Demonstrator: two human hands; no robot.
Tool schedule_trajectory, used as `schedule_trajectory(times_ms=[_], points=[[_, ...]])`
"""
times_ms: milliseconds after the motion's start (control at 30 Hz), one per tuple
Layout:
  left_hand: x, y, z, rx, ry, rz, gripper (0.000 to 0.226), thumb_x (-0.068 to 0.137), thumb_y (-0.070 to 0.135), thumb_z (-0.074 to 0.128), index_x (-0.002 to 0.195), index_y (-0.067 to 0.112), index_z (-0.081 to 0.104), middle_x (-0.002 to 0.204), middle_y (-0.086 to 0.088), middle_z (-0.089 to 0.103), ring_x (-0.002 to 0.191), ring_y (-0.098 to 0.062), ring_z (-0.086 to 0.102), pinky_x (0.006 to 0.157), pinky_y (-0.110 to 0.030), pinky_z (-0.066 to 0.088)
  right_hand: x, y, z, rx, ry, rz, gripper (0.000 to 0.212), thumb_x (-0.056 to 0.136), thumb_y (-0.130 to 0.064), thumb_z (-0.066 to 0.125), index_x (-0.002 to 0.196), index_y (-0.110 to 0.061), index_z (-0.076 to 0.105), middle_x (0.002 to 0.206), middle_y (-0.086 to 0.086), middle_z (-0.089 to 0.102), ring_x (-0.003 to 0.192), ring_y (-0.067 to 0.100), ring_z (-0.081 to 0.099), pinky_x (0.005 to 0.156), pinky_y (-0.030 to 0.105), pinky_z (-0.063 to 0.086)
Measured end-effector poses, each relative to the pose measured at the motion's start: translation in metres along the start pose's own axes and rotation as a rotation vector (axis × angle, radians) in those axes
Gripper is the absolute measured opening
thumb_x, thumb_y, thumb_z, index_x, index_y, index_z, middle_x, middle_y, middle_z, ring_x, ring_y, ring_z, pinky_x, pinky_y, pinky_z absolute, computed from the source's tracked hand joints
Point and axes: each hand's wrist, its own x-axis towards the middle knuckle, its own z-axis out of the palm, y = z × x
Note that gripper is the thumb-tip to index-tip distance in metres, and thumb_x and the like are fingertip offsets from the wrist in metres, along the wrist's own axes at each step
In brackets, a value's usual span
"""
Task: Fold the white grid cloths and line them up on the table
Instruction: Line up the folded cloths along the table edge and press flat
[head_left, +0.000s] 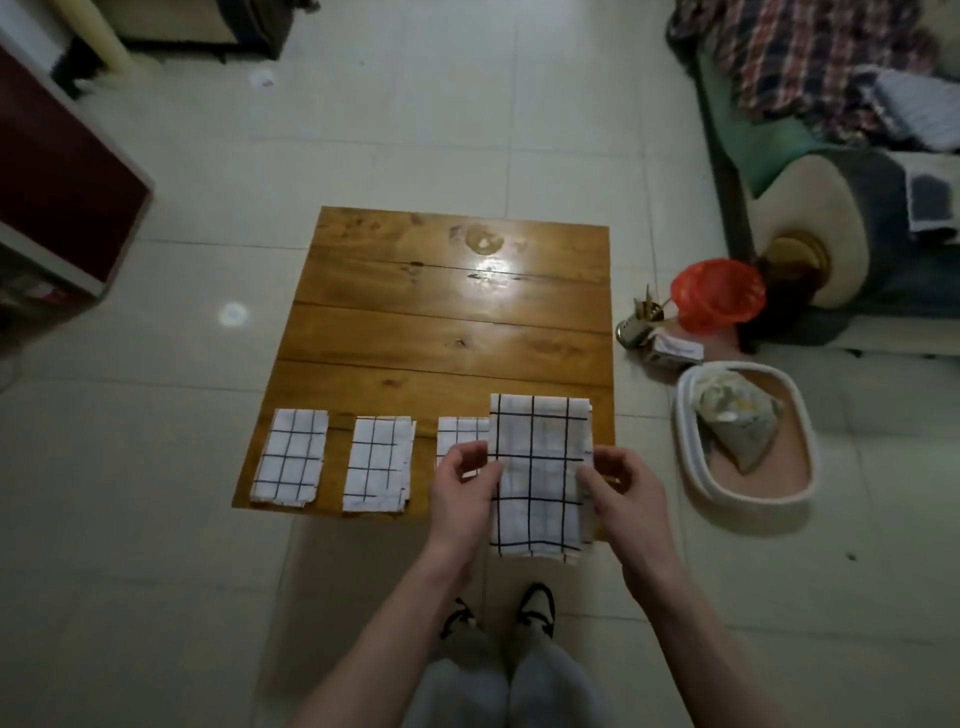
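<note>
Pale floor tiles (415, 130) surround a square wooden surface (457, 322) made of planks, with a bright glare patch toward its far edge. Along the near edge lie three folded white grid cloths in a row: the first folded cloth (290, 457) by the near left corner, the second folded cloth (379, 464) just beside it with a gap between, and the third folded cloth (460, 434) next along, partly hidden behind the left hand (462, 493). A fourth grid cloth (540, 475), larger than the others and folded into a long rectangle, is held over the near right corner, its lower end hanging past the near edge. The left hand pinches its left side about midway down, fingers (491, 470) curled onto the fabric. The right hand (621, 491) grips the right side at the same height, fingers (589, 475) curled over the edge. The cloth lies between the two hands, both clamped on it.

On the floor to the right of the surface stand a red mesh basket (719, 293), a metal cup (636, 325) and a white oval tub (748, 436) holding a bag. A sofa (810, 171) with checked fabric sits beyond. Below, the person's dark shoes (535, 608) show on the tiles.
</note>
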Motion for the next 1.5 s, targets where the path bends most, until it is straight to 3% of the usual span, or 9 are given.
schedule_trajectory(times_ms=[267,400,633,733,933,1100,1267,1367,1500], points=[[0.06,-0.071,0.045,0.05,0.011,-0.018,0.021,0.102,0.013,0.06,0.112,0.031,0.064,0.115,0.003,0.067,0.106,-0.012,0.066,0.078,-0.024,0.058,0.058,0.086,-0.016,0.026,0.065,0.072,0.018,0.097,-0.014,0.068,0.114,-0.021,0.067,0.107,-0.004,0.073,0.092,0.004,0.071,0.074,0.023,0.059],[0.086,-0.11,0.057,0.128,0.03,-0.015,0.025,0.101,0.009,0.06,0.109,0.032,0.063,0.114,0.005,0.066,0.106,-0.007,0.062,0.08,-0.021,0.054,0.086,0.127,-0.015,0.001,0.087,0.1,0.018,0.097,-0.014,0.068,0.114,-0.02,0.067,0.108,-0.002,0.072,0.094,0.007,0.07,0.073,0.022,0.058],[0.14,-0.162,0.077,0.271,0.064,-0.003,0.025,0.102,0.01,0.058,0.123,0.023,0.064,0.113,0.009,0.064,0.101,-0.002,0.06,0.083,-0.019,0.053,0.136,0.187,-0.001,0.003,0.119,0.121,0.022,0.098,-0.015,0.067,0.121,-0.018,0.064,0.109,-0.003,0.07,0.097,0.01,0.069,0.063,0.015,0.056],[0.159,-0.181,0.088,0.299,0.07,-0.016,0.029,0.102,0.011,0.059,0.129,0.019,0.064,0.112,0.007,0.065,0.103,-0.006,0.062,0.094,-0.033,0.058,0.155,0.209,0.003,-0.012,0.115,0.115,0.025,0.099,-0.016,0.066,0.123,-0.019,0.063,0.112,-0.006,0.069,0.098,0.007,0.069,0.063,0.016,0.057],[0.17,-0.204,0.099,0.434,0.025,-0.019,0.037,0.103,0.015,0.057,0.139,0.021,0.057,0.117,0.007,0.062,0.103,-0.002,0.058,0.085,-0.017,0.05,0.17,0.234,0.003,-0.106,0.141,0.14,0.032,0.1,-0.015,0.061,0.131,-0.024,0.06,0.121,-0.007,0.068,0.106,0.009,0.068,0.078,0.031,0.063],[0.171,-0.207,0.104,0.561,0.021,0.023,0.043,0.104,0.022,0.054,0.147,0.023,0.051,0.128,0.003,0.054,0.111,-0.009,0.057,0.096,-0.03,0.053,0.171,0.238,0.007,-0.204,0.152,0.109,0.037,0.101,-0.018,0.059,0.138,-0.022,0.059,0.12,-0.006,0.066,0.098,0.001,0.063,0.057,0.009,0.052],[0.162,-0.198,0.099,0.713,0.057,0.094,0.043,0.106,0.029,0.052,0.149,0.023,0.049,0.13,0.007,0.051,0.116,-0.012,0.055,0.097,-0.032,0.052,0.163,0.227,0.0,-0.323,0.156,0.052,0.047,0.101,-0.026,0.06,0.147,-0.021,0.051,0.137,-0.003,0.057,0.12,0.009,0.055,0.099,0.031,0.051],[0.15,-0.184,0.09,0.725,0.087,0.094,0.041,0.107,0.036,0.048,0.146,0.026,0.051,0.136,0.007,0.057,0.118,-0.011,0.056,0.099,-0.036,0.053,0.15,0.212,-0.01,-0.416,0.12,0.0,0.049,0.104,-0.027,0.057,0.151,-0.019,0.047,0.143,-0.002,0.054,0.121,0.006,0.049,0.101,0.027,0.042],[0.123,-0.152,0.08,0.774,0.069,0.195,0.04,0.109,0.039,0.044,0.144,0.024,0.053,0.136,0.008,0.057,0.118,-0.001,0.044,0.095,-0.025,0.039,0.124,0.183,-0.018,-0.532,0.08,-0.13,0.047,0.105,-0.031,0.055,0.151,-0.02,0.047,0.143,-0.002,0.056,0.12,0.0,0.045,0.099,0.023,0.038]])
